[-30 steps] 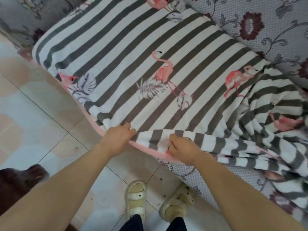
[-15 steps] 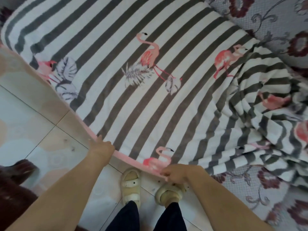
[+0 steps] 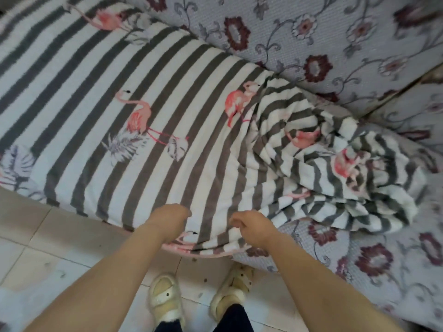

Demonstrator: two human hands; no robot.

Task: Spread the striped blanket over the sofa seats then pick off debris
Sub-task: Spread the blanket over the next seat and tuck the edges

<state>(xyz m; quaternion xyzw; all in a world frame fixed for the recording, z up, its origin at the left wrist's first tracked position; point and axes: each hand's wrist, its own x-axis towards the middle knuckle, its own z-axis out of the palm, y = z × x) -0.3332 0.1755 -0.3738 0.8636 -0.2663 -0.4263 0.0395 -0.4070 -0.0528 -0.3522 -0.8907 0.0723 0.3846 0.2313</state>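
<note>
The striped blanket (image 3: pixel 153 130), grey and white with pink flamingos, lies flat over the left and middle sofa seats. Its right part is bunched in a heap (image 3: pixel 335 168) on the right seat. The pink hem (image 3: pixel 203 250) hangs over the seat's front edge. My left hand (image 3: pixel 170 221) is on the blanket just above the hem, back up, its fingers bent down out of sight. My right hand (image 3: pixel 251 227) hovers beside it at the foot of the heap, with fingers curled and no fabric visible in them.
The flowered sofa cover (image 3: pixel 299 37) shows on the backrest and on the bare right seat (image 3: pixel 374 259). My slippered feet (image 3: pixel 165 300) stand on the tiled floor (image 3: pixel 48 248) close to the sofa front. Small dark crumbs (image 3: pixel 194 259) lie on the tiles.
Both hands have let go of the pink hem they had pulled down over the seat front. They have risen onto the blanket and moved right, closer together, toward the bunched part.
</note>
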